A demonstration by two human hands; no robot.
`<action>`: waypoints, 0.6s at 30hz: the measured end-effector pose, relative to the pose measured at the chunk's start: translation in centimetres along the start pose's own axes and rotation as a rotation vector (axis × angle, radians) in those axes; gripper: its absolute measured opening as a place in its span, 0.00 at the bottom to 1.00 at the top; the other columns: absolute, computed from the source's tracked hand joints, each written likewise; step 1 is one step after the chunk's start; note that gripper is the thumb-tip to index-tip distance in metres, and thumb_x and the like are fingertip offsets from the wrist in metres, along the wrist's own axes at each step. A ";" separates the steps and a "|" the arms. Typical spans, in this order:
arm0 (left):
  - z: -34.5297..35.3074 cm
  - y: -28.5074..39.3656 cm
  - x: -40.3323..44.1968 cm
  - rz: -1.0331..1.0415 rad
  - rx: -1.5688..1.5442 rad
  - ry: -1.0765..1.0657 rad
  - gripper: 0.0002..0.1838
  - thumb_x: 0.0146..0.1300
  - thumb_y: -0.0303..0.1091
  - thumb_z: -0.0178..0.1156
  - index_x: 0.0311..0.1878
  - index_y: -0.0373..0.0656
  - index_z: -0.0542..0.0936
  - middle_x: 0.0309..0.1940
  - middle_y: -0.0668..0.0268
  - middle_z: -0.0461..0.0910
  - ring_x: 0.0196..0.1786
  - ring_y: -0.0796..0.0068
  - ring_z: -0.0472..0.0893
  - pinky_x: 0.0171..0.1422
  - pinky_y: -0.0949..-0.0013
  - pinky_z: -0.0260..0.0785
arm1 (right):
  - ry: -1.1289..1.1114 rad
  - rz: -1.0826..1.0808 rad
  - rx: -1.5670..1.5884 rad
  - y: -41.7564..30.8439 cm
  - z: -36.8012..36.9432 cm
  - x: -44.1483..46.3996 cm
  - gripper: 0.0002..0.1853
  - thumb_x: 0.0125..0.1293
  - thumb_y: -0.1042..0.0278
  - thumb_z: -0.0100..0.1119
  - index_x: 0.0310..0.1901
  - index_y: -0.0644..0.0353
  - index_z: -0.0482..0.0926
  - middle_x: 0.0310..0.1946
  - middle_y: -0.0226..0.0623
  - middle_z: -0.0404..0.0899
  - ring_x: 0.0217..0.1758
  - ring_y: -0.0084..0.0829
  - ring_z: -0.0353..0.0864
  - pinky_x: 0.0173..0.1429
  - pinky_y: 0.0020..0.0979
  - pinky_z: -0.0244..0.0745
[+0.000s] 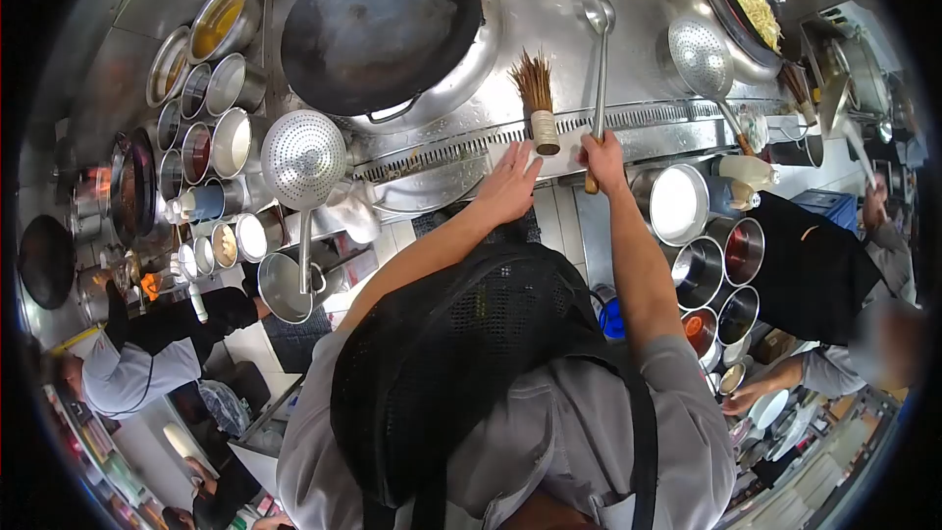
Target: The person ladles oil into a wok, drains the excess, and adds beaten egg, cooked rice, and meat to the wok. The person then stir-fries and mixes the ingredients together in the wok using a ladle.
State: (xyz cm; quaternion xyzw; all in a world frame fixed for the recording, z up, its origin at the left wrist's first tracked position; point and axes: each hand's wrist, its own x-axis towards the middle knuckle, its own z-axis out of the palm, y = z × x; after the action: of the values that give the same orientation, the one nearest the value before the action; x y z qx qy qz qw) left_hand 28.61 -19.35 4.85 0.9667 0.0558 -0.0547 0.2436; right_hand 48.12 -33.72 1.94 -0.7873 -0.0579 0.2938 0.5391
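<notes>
My right hand is closed around the wooden handle of a long metal ladle, whose bowl points away from me on the steel range top. With fingers stretched and apart, my left hand rests at the front edge of the range. Just beside its fingertips lies a bamboo wok brush, bristles away from me; whether they touch I cannot tell. A large black wok sits on the burner at the left. To the left of my hands is a big perforated skimmer.
Metal pots of seasonings stand at the left, and more containers at the right. Another skimmer lies near a wok with shredded food. One co-worker stands at the right, another at the left.
</notes>
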 end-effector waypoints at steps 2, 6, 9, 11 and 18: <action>2.3 -0.5 0.9 -0.095 0.063 -0.076 0.49 0.57 0.40 0.72 0.77 0.35 0.56 0.79 0.37 0.46 0.80 0.33 0.47 0.83 0.47 0.47 | -0.038 -0.019 0.054 2.0 0.0 2.4 0.13 0.68 0.67 0.60 0.44 0.66 0.70 0.28 0.37 0.80 0.27 0.28 0.82 0.33 0.29 0.78; 3.9 -0.2 -0.6 -0.110 0.187 -0.053 0.54 0.53 0.41 0.74 0.78 0.34 0.54 0.79 0.37 0.43 0.81 0.34 0.44 0.84 0.46 0.43 | -0.091 0.019 0.113 2.6 -0.5 2.3 0.12 0.68 0.68 0.59 0.45 0.66 0.69 0.29 0.38 0.81 0.29 0.27 0.82 0.35 0.29 0.78; 4.2 0.7 -1.6 -0.126 0.153 -0.016 0.56 0.49 0.40 0.74 0.78 0.33 0.54 0.79 0.38 0.43 0.82 0.36 0.42 0.85 0.46 0.41 | -0.086 0.011 0.043 4.0 -0.8 2.1 0.12 0.68 0.68 0.59 0.45 0.66 0.69 0.29 0.38 0.81 0.29 0.27 0.82 0.36 0.29 0.79; 4.3 1.0 -1.6 -0.134 0.163 -0.008 0.57 0.49 0.41 0.75 0.78 0.33 0.53 0.80 0.38 0.43 0.82 0.36 0.42 0.85 0.46 0.40 | -0.088 -0.030 0.049 4.7 -0.8 2.2 0.12 0.68 0.68 0.59 0.45 0.66 0.69 0.29 0.38 0.81 0.29 0.27 0.82 0.36 0.30 0.79; 4.2 0.6 1.1 -0.217 -0.166 0.361 0.46 0.59 0.41 0.71 0.74 0.32 0.58 0.70 0.39 0.62 0.72 0.39 0.64 0.76 0.51 0.61 | -0.083 0.015 0.067 2.9 -0.7 1.3 0.14 0.66 0.67 0.59 0.45 0.67 0.69 0.26 0.40 0.81 0.28 0.29 0.82 0.35 0.30 0.78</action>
State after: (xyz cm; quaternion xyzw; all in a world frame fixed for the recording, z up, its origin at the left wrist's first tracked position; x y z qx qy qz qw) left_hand 29.47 -21.76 1.33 0.9258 0.2065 0.0980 0.3012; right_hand 48.89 -34.96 -0.95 -0.7562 -0.0643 0.3319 0.5602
